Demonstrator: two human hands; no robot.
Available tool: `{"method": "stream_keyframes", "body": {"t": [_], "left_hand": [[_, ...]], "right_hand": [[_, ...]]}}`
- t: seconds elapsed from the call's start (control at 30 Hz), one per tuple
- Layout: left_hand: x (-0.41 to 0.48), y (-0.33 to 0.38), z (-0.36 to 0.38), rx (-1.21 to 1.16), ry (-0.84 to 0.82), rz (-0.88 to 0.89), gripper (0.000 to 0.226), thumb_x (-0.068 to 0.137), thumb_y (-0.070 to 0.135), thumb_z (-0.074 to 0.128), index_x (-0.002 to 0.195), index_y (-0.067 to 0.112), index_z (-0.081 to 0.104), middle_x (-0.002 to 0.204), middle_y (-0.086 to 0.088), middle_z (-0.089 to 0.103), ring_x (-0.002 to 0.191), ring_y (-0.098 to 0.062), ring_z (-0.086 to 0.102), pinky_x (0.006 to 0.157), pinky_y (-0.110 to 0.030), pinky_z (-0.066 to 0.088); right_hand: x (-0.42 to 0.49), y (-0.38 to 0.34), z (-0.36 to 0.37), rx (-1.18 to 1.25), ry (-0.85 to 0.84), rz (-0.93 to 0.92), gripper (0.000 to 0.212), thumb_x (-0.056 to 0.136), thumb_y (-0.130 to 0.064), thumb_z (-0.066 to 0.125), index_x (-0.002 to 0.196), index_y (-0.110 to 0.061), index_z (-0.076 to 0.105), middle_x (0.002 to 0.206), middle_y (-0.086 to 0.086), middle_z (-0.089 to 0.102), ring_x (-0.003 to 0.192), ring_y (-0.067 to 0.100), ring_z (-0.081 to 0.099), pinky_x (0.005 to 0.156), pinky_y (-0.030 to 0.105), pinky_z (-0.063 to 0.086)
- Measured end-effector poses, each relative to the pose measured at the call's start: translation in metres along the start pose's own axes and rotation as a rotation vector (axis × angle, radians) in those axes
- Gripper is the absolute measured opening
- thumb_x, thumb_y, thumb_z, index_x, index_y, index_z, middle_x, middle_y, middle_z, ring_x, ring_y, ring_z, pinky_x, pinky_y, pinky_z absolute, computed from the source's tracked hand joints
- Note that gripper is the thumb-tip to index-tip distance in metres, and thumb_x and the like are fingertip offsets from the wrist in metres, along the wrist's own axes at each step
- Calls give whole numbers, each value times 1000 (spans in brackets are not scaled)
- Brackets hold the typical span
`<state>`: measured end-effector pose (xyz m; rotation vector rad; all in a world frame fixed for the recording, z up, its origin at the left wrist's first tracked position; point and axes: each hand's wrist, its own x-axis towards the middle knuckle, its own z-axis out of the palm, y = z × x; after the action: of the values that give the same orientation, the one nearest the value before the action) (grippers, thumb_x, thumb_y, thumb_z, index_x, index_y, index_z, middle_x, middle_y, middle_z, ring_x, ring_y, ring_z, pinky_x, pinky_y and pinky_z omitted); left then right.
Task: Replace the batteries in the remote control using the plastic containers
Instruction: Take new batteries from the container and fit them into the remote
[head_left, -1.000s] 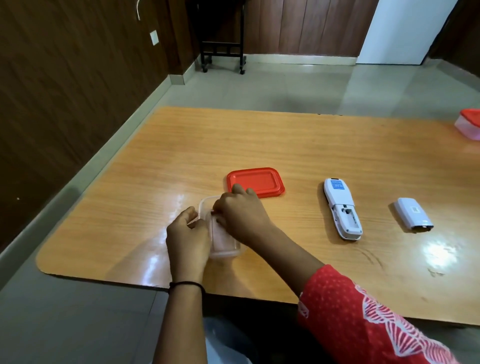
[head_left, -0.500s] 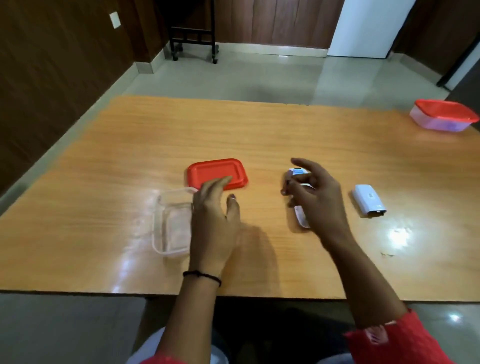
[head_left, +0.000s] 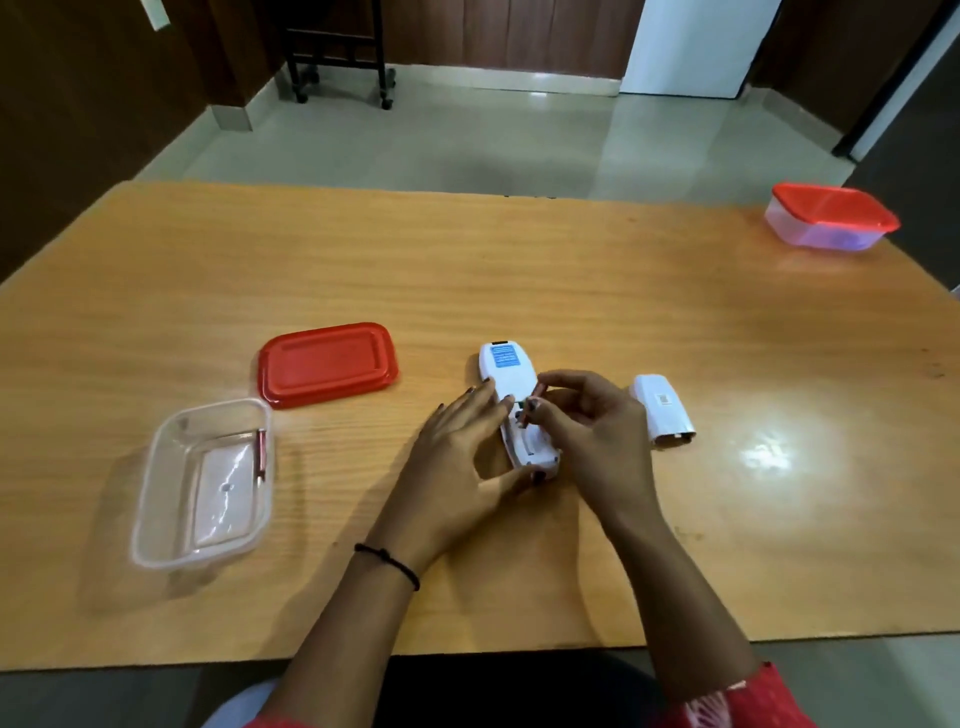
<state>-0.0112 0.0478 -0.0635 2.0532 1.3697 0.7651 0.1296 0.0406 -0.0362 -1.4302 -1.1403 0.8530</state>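
Observation:
The white remote control (head_left: 506, 371) lies face down in the middle of the wooden table (head_left: 519, 270), its battery bay uncovered. My left hand (head_left: 462, 457) steadies the remote's near end from the left. My right hand (head_left: 592, 426) pinches a small reddish battery (head_left: 537, 397) just above the bay. The remote's white battery cover (head_left: 662, 410) lies to the right. At the left stands an open clear plastic container (head_left: 202, 478) with one reddish battery (head_left: 261, 453) against its right wall. Its red lid (head_left: 327, 364) lies behind it.
A second clear container with a red lid on it (head_left: 831, 218) sits at the table's far right corner. A dark wheeled frame (head_left: 337, 52) stands on the tiled floor beyond the table. The table's near edge is close to my body.
Both hands left the clear container and moved right to the remote. My right hand now pinches a battery over the bay, and my left hand rests on the remote. The camera view swung right.

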Motion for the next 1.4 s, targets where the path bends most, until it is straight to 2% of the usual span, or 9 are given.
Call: {"method": "stream_keyframes", "body": {"t": [0.13, 0.23, 0.47, 0.57, 0.77, 0.97, 1.17, 1.27, 1.4], "left_hand": [[0, -3, 2, 4, -13, -6, 79, 70, 54, 63, 140, 27, 39, 154, 8, 26, 141, -4, 25, 118, -33, 14], [0, -3, 2, 4, -14, -12, 78, 70, 53, 61, 141, 29, 38, 154, 12, 24, 140, -1, 24, 118, -28, 9], [-1, -4, 2, 19, -16, 0, 75, 76, 47, 69, 141, 30, 37, 154, 14, 21, 141, 0, 21, 119, -29, 8], [-2, -4, 2, 15, -31, -5, 77, 75, 52, 68, 142, 31, 36, 154, 14, 20, 141, 0, 21, 119, -28, 7], [-2, -5, 2, 18, -24, -4, 75, 76, 47, 69, 142, 31, 36, 155, 12, 22, 141, -1, 22, 119, -30, 8], [-2, -6, 2, 12, -37, 1, 78, 74, 55, 64, 142, 30, 35, 155, 10, 22, 141, -2, 22, 118, -27, 6], [-1, -6, 3, 15, -47, -3, 77, 76, 50, 65, 143, 29, 34, 156, 11, 21, 142, -1, 21, 118, -26, 5], [-1, -7, 4, 11, -30, -11, 76, 76, 48, 67, 143, 31, 35, 155, 12, 22, 141, -2, 22, 119, -29, 7], [1, -6, 4, 4, -26, -20, 75, 76, 44, 70, 142, 29, 36, 155, 11, 25, 141, -2, 24, 118, -27, 7]], "right_hand": [[-2, 6, 1, -313, -25, -155, 17, 81, -18, 70, 95, -27, 67, 79, -14, 66, 85, 3, 60, 71, 14, 44], [0, 4, -4, -391, -3, -222, 18, 82, -18, 69, 98, -25, 67, 78, -18, 63, 84, 3, 55, 70, 8, 39], [2, -6, -16, 20, -24, -23, 21, 87, -4, 59, 99, -19, 68, 75, -5, 67, 68, 8, 69, 57, 14, 46], [3, -9, -17, 157, -66, 46, 25, 90, -4, 55, 108, -16, 67, 75, -3, 62, 54, 8, 62, 50, 16, 43], [4, 0, -12, -60, -69, -10, 18, 77, -6, 74, 91, -16, 68, 81, -3, 71, 76, 8, 68, 69, 18, 53], [2, 2, -9, -298, -83, -140, 24, 86, -5, 63, 103, -19, 71, 81, -10, 68, 78, -2, 62, 68, 5, 42], [6, 5, 0, -349, 0, -183, 9, 78, -14, 73, 87, -14, 71, 75, -8, 69, 73, 2, 60, 63, 4, 40], [5, 7, 4, -430, -38, -179, 4, 78, -16, 72, 82, -16, 75, 76, -1, 69, 68, 9, 57, 61, 5, 38], [2, 7, 5, -677, 25, -290, 21, 85, -29, 66, 84, -10, 74, 84, -5, 48, 86, 14, 42, 64, 17, 26]]}}
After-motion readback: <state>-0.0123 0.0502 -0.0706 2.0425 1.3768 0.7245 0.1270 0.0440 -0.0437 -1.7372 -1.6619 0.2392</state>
